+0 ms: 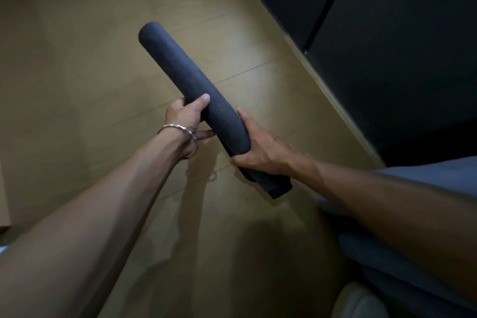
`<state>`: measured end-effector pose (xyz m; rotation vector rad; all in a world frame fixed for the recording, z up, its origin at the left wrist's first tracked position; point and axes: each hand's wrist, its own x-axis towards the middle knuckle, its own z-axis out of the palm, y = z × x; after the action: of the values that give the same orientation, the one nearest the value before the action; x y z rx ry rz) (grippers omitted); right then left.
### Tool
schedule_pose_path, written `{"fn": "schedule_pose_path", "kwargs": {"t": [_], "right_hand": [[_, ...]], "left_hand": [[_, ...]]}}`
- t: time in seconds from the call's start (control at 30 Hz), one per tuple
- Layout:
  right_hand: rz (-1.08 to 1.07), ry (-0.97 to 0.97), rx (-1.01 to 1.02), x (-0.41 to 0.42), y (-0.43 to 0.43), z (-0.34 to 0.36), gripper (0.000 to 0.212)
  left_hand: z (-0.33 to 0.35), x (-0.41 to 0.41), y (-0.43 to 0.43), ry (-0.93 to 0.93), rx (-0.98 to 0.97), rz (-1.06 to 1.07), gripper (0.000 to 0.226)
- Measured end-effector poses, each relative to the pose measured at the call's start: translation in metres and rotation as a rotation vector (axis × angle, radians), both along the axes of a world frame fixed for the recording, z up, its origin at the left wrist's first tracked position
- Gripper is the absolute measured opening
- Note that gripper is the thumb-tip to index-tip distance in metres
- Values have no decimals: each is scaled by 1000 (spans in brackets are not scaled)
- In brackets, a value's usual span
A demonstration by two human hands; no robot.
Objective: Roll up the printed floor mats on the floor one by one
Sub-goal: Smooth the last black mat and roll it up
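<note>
Both hands, L [184,117] & R [260,150], grip rolled mat [185,77] above floor [77,59].

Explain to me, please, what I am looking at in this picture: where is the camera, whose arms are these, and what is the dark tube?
There is no machine here: these are a person's two bare arms. The single picture comes from a camera worn on the person's head, looking forward and down, so the arms enter from the bottom edge. The dark tube is a rolled-up floor mat. Its print does not show, only a dark outside. The left hand, which wears a silver bracelet, grips the roll near its middle. The right hand grips it near the closer end. The roll seems lifted above the wooden floor. At the upper right stand dark panels, perhaps a cabinet.
</note>
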<state>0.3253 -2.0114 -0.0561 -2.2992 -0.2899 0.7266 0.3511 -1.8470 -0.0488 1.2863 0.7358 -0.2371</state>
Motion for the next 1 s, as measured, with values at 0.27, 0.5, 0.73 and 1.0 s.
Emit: {"fn": "schedule_pose_path", "kwargs": {"t": [0.27, 0.5, 0.73, 1.0], "right_hand": [[-23, -5, -41, -2, -33, -5, 99], [-58, -108, -227, -3, -58, -15, 98], [-31, -246, -397, 3, -95, -17, 98], [43, -316, -545, 14, -140, -25, 92]], "left_hand": [[-14, 6, -35, 4, -36, -48, 32], [-17, 10, -72, -3, -34, -114, 31], [-17, 26, -123, 1, -7, -139, 38], [-20, 42, -185, -27, 10, -71, 52]]}}
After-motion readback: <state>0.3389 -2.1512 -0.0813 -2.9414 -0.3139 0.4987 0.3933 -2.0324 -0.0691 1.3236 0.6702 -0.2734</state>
